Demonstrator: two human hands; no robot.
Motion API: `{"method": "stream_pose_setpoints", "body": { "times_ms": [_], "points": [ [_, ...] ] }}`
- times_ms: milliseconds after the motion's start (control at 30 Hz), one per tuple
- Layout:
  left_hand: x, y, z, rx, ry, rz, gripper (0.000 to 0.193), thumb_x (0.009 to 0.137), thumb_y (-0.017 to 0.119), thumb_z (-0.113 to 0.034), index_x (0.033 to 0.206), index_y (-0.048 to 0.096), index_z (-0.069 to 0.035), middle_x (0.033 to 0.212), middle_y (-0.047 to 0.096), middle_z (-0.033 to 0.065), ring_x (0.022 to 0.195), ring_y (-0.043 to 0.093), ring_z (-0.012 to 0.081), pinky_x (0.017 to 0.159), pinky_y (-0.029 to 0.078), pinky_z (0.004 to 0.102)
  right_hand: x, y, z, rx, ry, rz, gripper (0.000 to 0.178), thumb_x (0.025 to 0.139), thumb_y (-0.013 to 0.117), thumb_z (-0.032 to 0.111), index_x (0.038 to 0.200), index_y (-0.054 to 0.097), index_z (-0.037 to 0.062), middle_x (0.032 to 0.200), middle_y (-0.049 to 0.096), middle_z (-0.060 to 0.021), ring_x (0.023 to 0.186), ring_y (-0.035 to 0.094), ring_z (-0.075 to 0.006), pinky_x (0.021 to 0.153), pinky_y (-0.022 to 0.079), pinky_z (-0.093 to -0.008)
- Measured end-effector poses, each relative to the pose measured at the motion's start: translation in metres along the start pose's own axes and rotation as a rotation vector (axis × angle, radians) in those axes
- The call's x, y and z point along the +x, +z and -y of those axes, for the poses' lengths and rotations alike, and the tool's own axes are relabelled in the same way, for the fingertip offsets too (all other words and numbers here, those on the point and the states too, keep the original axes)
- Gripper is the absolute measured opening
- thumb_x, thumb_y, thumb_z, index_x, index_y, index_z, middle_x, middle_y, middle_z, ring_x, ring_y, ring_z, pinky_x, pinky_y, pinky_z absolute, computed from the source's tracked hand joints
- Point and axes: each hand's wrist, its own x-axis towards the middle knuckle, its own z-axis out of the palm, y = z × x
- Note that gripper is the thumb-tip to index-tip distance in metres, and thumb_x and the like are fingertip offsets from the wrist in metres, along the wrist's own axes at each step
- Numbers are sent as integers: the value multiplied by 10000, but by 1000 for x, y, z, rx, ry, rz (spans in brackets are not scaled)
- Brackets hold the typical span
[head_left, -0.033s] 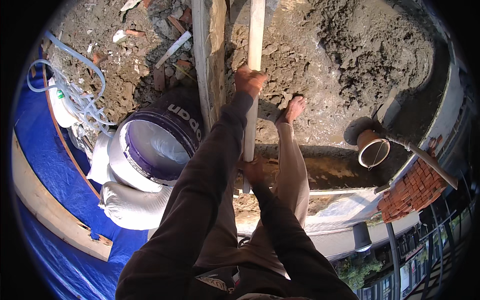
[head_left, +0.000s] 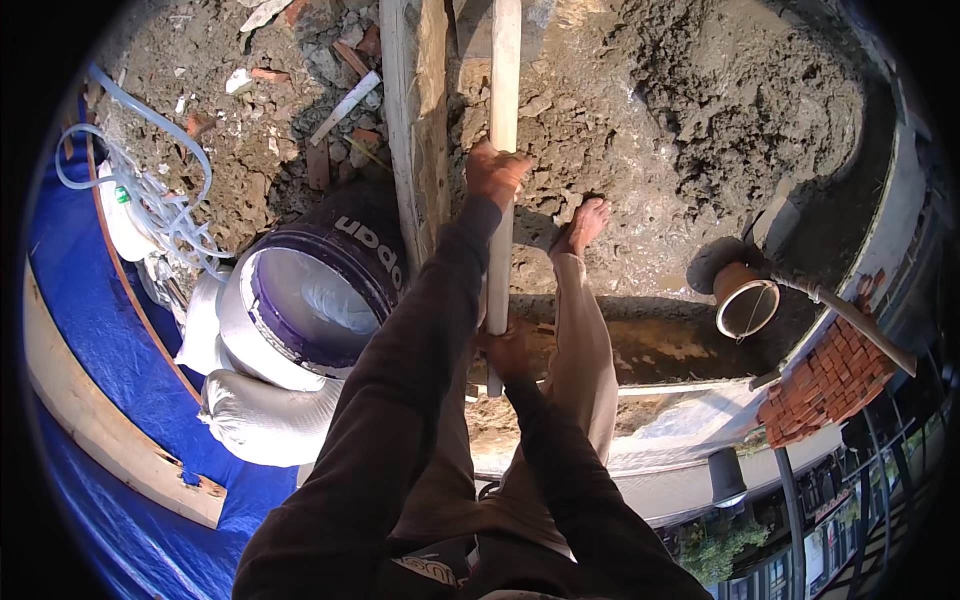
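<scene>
A long pale wooden batten (head_left: 504, 75) runs from the top of the head view down toward my body, over rough, wet, grey-brown mud. My left hand (head_left: 496, 174) is closed around its middle part. Lower down, close to my legs, my right hand (head_left: 507, 350) wraps the near end, its fingers partly in shadow. Just left of the batten lies a thick timber board (head_left: 415, 130), roughly parallel to it. My bare foot (head_left: 585, 222) rests on the mud to the right of the batten. The batten's far end lies beyond the picture.
To the left stand a large purple-rimmed bucket (head_left: 262, 300) and white sacks (head_left: 265, 418), with coiled clear hose (head_left: 170, 205) and blue tarpaulin (head_left: 100, 330). At right are a small pail (head_left: 748, 300), a wooden handle (head_left: 850, 318) and stacked red bricks (head_left: 825, 388). Rubble (head_left: 345, 75) lies upper left.
The batten and both my hands have shifted slightly toward my body and a little left. My grip stays the same; the surroundings have barely moved in view.
</scene>
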Motion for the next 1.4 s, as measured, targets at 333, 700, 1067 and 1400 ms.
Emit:
{"method": "stream_pose_setpoints", "body": {
  "times_ms": [333, 700, 1067, 1400],
  "points": [
    [3, 18, -116, -226, 76, 112, 159, 775, 661, -40, 850, 526, -1, 634, 519, 27, 455, 487, 98, 384, 406, 259, 46, -13, 36, -48, -253, -5, 157, 619, 662, -12, 646, 533, 74, 601, 540, 33, 549, 486, -63, 498, 409, -253],
    [-12, 27, -48, -142, -250, 152, 253, 700, 695, -39, 890, 533, 5, 629, 525, 38, 447, 486, 119, 381, 395, 286, 2, -4, 23, 57, -165, -48, 106, 674, 677, 17, 665, 576, 48, 598, 562, 11, 525, 514, -85, 500, 426, -261],
    [35, -2, -44, -142, -128, 77, 125, 707, 683, -49, 749, 586, 18, 578, 553, 42, 428, 520, 122, 377, 422, 276, 36, 2, 32, -66, -180, 0, 101, 691, 683, 52, 684, 585, 28, 601, 579, -7, 528, 535, -88, 474, 432, -296],
    [-45, 1, -45, -113, -237, -21, 146, 699, 670, -43, 754, 552, 22, 575, 553, 54, 445, 529, 124, 381, 444, 283, -43, -2, -2, -116, -38, -68, 195, 639, 708, 1, 782, 581, 41, 686, 576, -6, 601, 548, -100, 549, 453, -261]
  ]
}}
